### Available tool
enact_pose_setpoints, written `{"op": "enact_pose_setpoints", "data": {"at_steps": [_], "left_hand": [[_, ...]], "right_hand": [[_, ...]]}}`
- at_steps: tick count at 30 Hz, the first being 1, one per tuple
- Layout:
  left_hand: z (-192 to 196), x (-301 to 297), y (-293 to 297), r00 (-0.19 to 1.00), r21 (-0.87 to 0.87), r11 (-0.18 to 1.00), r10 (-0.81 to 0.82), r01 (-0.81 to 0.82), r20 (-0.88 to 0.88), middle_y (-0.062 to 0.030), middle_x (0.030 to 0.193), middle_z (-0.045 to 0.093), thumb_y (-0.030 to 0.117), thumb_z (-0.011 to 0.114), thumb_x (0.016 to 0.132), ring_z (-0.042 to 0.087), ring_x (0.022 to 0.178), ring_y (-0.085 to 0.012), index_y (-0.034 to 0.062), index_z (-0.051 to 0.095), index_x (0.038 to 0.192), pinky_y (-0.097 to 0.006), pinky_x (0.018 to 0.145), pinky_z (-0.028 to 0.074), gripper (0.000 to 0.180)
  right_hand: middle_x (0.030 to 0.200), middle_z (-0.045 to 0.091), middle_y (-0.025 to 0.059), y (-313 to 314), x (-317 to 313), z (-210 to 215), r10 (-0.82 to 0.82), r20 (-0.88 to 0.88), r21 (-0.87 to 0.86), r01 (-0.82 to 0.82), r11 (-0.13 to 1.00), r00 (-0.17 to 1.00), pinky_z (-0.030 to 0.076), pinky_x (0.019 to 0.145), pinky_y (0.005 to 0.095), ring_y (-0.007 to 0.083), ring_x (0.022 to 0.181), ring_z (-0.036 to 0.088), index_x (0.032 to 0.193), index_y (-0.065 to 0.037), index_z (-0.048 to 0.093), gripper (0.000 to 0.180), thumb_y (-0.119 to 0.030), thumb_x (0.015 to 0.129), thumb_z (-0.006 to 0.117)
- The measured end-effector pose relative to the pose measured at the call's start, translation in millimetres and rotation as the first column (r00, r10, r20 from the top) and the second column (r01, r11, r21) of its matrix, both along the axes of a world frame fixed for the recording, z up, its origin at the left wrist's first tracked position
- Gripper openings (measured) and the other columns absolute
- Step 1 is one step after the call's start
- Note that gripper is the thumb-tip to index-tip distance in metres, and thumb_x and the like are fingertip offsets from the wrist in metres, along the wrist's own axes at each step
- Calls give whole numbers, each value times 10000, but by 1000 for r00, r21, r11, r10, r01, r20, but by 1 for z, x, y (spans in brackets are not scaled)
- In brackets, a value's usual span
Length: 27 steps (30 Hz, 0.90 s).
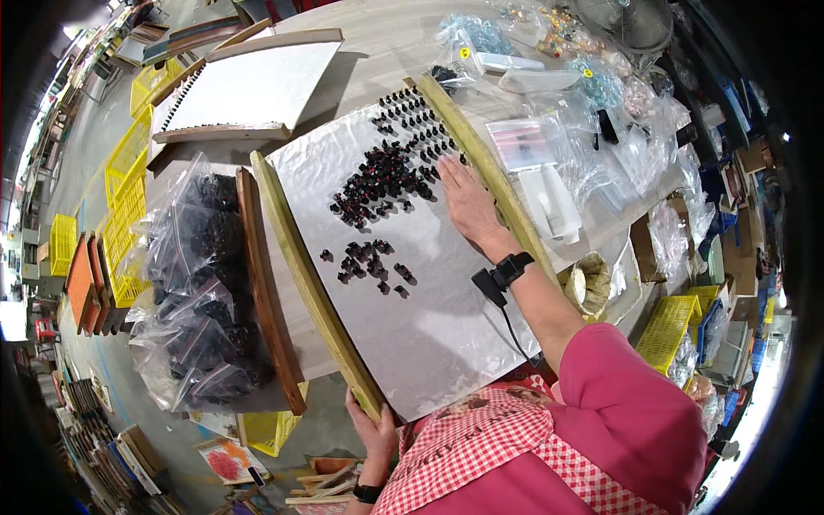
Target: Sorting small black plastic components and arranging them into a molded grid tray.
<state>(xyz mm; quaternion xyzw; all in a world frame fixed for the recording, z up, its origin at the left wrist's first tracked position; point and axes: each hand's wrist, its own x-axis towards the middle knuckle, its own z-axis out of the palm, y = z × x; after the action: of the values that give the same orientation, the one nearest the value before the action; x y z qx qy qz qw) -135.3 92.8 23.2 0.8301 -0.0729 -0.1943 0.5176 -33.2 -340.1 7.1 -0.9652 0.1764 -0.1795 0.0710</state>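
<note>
So, the bits (376, 182): small, black, knobbly, heaped on the board (403, 339) toward its far edge, with a looser cluster nearer the left rail (316, 283). Neat rows are stood up by the far right corner, along the right rail (485, 163). They'd be guessed as light and stiff, easily knocked over on that smooth white sheet, so each is probably best pinched by its sides, one at a time. Whether they'd chip can't be told.

The right hand (468, 202) is laid beside the near end of the rows, its fingers fairly straight and held close together; whether a bit is pinched under the tips can't be seen. The left rail is gripped at its near end, at the board's near left corner, by the left hand (375, 435), thumb and fingers wrapped around it.

Further out, bags (193, 322) of dark stuff are piled off the board's left edge, and a second frame (270, 81) is parked past its far left corner.
</note>
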Motion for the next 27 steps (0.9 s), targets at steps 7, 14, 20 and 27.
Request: {"op": "enact_pose_setpoints", "data": {"at_steps": [7, 14, 20, 27], "left_hand": [[4, 1, -3, 999, 57, 998, -20, 18, 35, -238, 1293, 406, 20, 580, 771, 423, 1196, -379, -11, 286, 1383, -409, 1029, 320, 680], [10, 3, -4, 998, 96, 993, -65, 65, 1, -199, 1317, 362, -16, 548, 775, 382, 1231, -303, -11, 230, 1403, -380, 1050, 295, 704], [7, 1, -2, 999, 84, 996, -37, 38, -16, -191, 1310, 365, -30, 540, 768, 386, 1226, -292, -8, 240, 1392, -376, 1043, 306, 693], [4, 0, -4, 1000, 50, 999, 2, -1, -13, -180, 1295, 379, -33, 547, 759, 402, 1211, -286, -4, 250, 1390, -376, 1037, 314, 699]], "right_hand": [[1365, 473, 155, -18, 24, 14, 25, 140, -44, -19, 999, 990, 299, 1102, 400, 287, 1314, 393, 1314, 6, 469, 416, -204, 956, 457], [1365, 472, 162, -34, 41, 16, 47, 8, -14, -47, 999, 999, 308, 1091, 406, 296, 1292, 414, 1286, 7, 491, 473, -338, 963, 470], [1356, 477, 161, -48, 62, 16, 89, 37, -49, -87, 995, 995, 326, 1073, 420, 306, 1276, 426, 1282, 7, 494, 473, -346, 971, 450], [1378, 464, 147, -68, 90, 26, 124, -57, -43, -126, 991, 991, 288, 1098, 402, 282, 1302, 401, 1309, -16, 477, 504, -390, 985, 386]]}}
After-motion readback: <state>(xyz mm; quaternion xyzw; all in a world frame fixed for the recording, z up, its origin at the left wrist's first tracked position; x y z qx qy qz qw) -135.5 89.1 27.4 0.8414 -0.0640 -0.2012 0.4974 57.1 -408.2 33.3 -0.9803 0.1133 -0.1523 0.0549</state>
